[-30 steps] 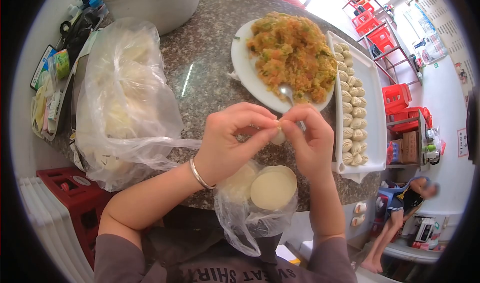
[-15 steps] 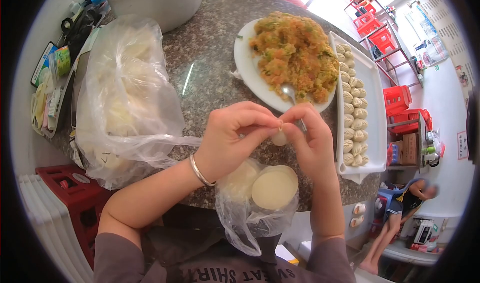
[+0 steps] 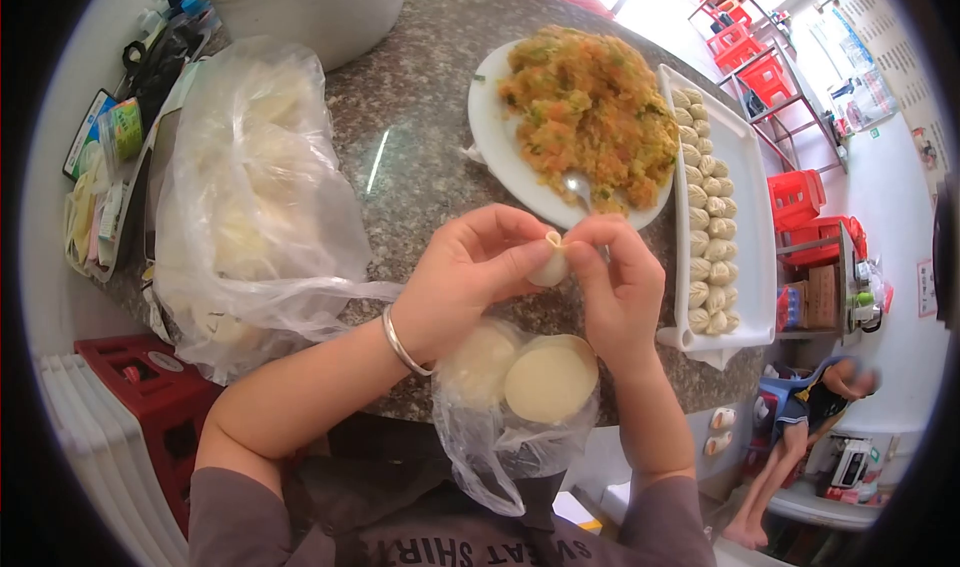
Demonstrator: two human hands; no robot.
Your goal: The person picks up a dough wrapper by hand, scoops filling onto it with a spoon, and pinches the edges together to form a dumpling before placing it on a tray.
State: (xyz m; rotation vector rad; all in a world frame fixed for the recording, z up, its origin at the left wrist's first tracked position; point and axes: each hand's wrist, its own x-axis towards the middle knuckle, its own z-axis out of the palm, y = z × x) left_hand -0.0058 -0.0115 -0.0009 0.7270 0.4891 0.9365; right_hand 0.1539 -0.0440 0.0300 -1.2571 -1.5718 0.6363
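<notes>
A small pale dumpling (image 3: 549, 269) with a pinched top edge is held up between both hands, in front of the plate. My left hand (image 3: 480, 272), a silver bangle on its wrist, pinches one side with thumb and fingers. On the other side, my right hand (image 3: 617, 277) grips the folded edge with thumb and forefinger. Below the hands, round dough wrappers (image 3: 550, 379) lie stacked on a clear plastic bag (image 3: 490, 457) at the table edge. Beyond them is a white plate (image 3: 490, 97) heaped with orange-green filling (image 3: 590, 107), a spoon (image 3: 577, 184) stuck in it.
To the right, a white tray (image 3: 752, 217) carries rows of pleated dumplings (image 3: 715, 227). A large plastic bag of wrappers (image 3: 260, 197) lies left, with a metal pot (image 3: 310, 12) behind it. A person (image 3: 800, 427) sits at far right. Red stools (image 3: 795, 199) stand beyond the table.
The dumpling has turned slightly, so its gathered top opening now shows between the fingertips. Both hands stay nearly in place, with small finger shifts.
</notes>
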